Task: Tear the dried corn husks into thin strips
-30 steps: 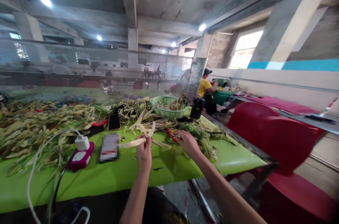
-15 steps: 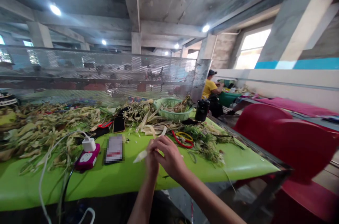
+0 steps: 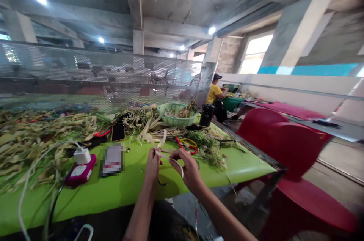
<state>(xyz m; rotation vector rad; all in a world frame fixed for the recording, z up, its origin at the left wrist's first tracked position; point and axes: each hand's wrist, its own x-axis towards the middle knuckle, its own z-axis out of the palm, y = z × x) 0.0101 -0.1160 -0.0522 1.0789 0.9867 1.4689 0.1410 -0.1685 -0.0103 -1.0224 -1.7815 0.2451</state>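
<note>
Several pale, flat strips of dried leaf [image 3: 162,140] fan up from the fingertips of my left hand [image 3: 152,165], which is closed around their lower ends. One strip runs sideways from there to my right hand [image 3: 186,165]. The thumb and fingers of that hand pinch it, and its loose end curls down past the thumb. Both hands are held over the front part of the green-covered table [image 3: 131,191], a short gap between them. Just beyond my right hand lie red-handled pliers or scissors [image 3: 182,145] and a yellow loop [image 3: 189,142]; the red tool's kind is unclear.
Dried leaves [image 3: 42,134] heap over the left side. A green basket [image 3: 178,119] and a black container [image 3: 206,115] stand at the back. Two phones [image 3: 112,161] and a magenta power block [image 3: 81,170] with cables lie left. Red chairs [image 3: 290,146] and a person in yellow [image 3: 214,92] are right.
My hands have moved apart, with a strip now stretched between them. The strips in my left hand point upward more plainly. The whole view has shifted, so the surroundings sit further left.
</note>
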